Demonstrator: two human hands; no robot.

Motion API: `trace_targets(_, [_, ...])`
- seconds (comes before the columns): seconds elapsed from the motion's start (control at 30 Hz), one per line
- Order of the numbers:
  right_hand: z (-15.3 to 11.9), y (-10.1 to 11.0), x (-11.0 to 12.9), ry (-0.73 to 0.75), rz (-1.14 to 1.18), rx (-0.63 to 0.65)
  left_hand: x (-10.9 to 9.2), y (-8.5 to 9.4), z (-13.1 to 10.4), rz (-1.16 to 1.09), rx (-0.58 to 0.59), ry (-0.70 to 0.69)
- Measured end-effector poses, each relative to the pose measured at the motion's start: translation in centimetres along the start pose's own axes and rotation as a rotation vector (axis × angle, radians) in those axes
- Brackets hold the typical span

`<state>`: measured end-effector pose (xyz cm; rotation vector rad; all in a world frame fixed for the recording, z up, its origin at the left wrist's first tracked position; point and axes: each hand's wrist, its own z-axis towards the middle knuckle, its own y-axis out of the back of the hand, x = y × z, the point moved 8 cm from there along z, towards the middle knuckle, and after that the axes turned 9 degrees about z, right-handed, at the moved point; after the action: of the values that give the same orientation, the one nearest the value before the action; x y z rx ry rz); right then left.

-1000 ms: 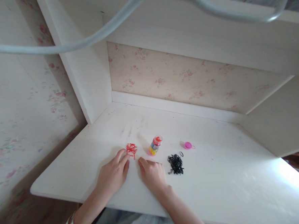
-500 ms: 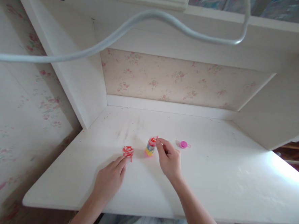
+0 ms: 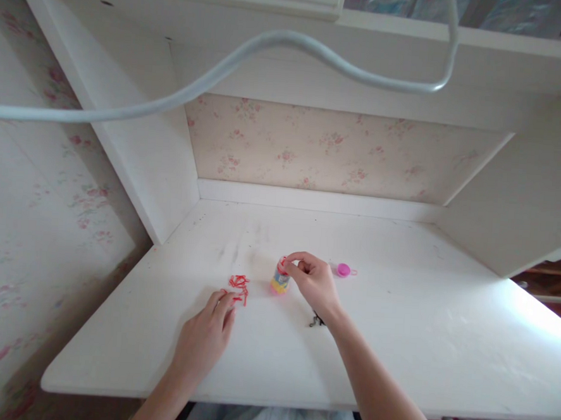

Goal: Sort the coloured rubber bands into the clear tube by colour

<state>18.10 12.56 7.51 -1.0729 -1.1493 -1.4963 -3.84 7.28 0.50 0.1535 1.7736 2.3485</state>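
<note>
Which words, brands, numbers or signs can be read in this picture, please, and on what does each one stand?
No text can be read.
Jar, bluish label: any print is too small and blurred to read.
Pink cap: no writing visible.

Across the top, a pale wavy cable [image 3: 286, 38] in front of a white shelf [image 3: 415, 30], with clear plastic [image 3: 393, 0] above the shelf's edge. Behind and to the left, pink-flowered wallpaper [image 3: 284, 147]. Below, a white bench [image 3: 419, 345] with dark smudges and a rounded corner. Far right, some brown wood [image 3: 552, 277].
</note>
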Motion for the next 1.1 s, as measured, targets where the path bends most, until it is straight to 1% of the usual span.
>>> trace_targets(0.07, [0.1, 0.0, -0.1, -0.016, 0.001, 0.003, 0.2, -0.1, 0.0, 0.017, 0.005, 0.024])
trace_targets(0.13, [0.1, 0.1, 0.0, -0.001, -0.044, -0.005, 0.2, -0.1, 0.1, 0.035, 0.007, 0.027])
trace_targets(0.3, [-0.4, 0.4, 1.6, 0.190, -0.288, -0.035, -0.1, 0.0, 0.1, 0.036, 0.011, 0.003])
trace_targets(0.37, [-0.7, 0.4, 2.2, 0.252, -0.336, -0.040, -0.1, 0.0, 0.1, 0.022, 0.006, 0.009])
trace_targets(0.5, [-1.4, 0.9, 2.6, 0.338, -0.305, -0.083, 0.0, -0.1, 0.1, 0.006, 0.009, 0.017])
trace_targets(0.6, [-2.7, 1.0, 2.3, 0.403, -0.248, -0.115, 0.0, -0.1, 0.1, 0.001, 0.011, 0.006])
trace_targets(0.63, [-3.3, 0.6, 2.1, 0.422, -0.248, -0.093, 0.0, -0.1, 0.1, 0.000, 0.010, 0.004])
trace_targets(0.67, [-4.0, -0.1, 1.7, 0.436, -0.265, -0.044, 0.0, -0.1, 0.1, -0.001, 0.009, 0.004])
trace_targets(0.73, [-5.3, -2.3, 0.6, 0.435, -0.351, 0.122, 0.1, 0.0, 0.2, -0.004, -0.001, 0.009])
trace_targets(0.8, [-6.3, -4.6, -1.2, 0.376, -0.477, 0.287, 0.2, 0.1, 0.2, -0.018, -0.020, 0.014])
trace_targets(0.87, [-6.8, -6.2, -2.9, 0.282, -0.604, 0.374, 0.3, 0.3, 0.2, -0.038, -0.039, 0.025])
trace_targets(0.97, [-6.6, -7.5, -4.2, 0.197, -0.760, 0.386, 0.5, 0.4, 0.3, -0.048, -0.044, 0.050])
trace_targets(1.1, [-6.0, -8.7, -4.2, 0.184, -0.868, 0.344, 0.4, 0.3, 0.2, -0.007, -0.040, 0.032])
